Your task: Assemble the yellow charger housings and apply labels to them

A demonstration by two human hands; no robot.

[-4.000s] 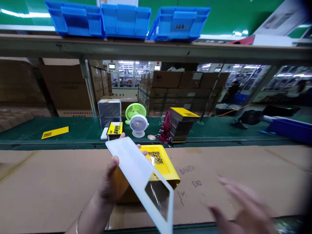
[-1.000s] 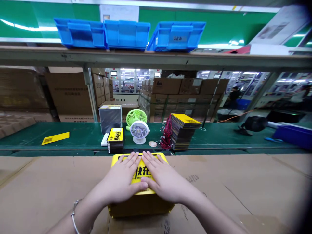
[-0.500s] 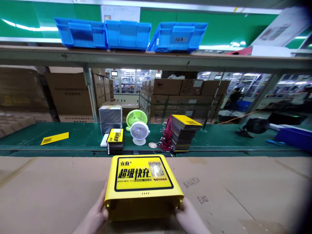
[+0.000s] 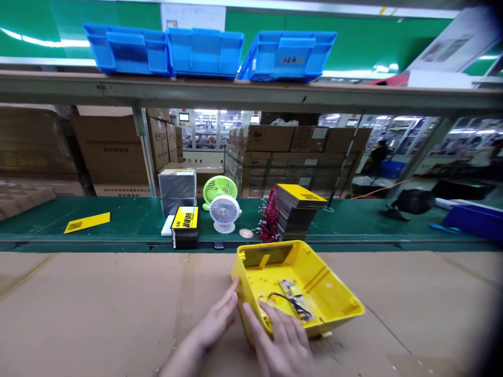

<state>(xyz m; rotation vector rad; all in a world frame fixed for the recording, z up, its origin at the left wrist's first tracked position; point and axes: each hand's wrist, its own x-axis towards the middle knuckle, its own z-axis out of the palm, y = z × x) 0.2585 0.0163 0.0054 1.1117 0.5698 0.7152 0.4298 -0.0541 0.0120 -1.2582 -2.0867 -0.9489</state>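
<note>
A yellow plastic housing (image 4: 334, 293) lies with its hollow side up and tilted on the cardboard-covered bench. Inside it a small circuit board (image 4: 295, 297) shows, with black and other thin wires (image 4: 281, 296) running from it. My right hand (image 4: 281, 335) grips the near left wall, its fingers over the rim and inside, the thumb outside. Against the outer left wall rest the straight fingertips of my left hand (image 4: 216, 322), which is open. The printed face of the housing is turned away from view.
Behind the cardboard (image 4: 118, 303), a green bench (image 4: 129, 220) bears a stack of yellow-and-black panels (image 4: 301, 212), red wires (image 4: 269, 217), a white fan (image 4: 225, 210), a green fan (image 4: 220, 188) and a smaller stack of yellow labels (image 4: 186, 225). Blue bins (image 4: 206, 52) stand on the shelf above.
The housing has been turned over, from printed face up to hollow side up, and moved right. My right hand has shifted left from its right side to its near left wall.
</note>
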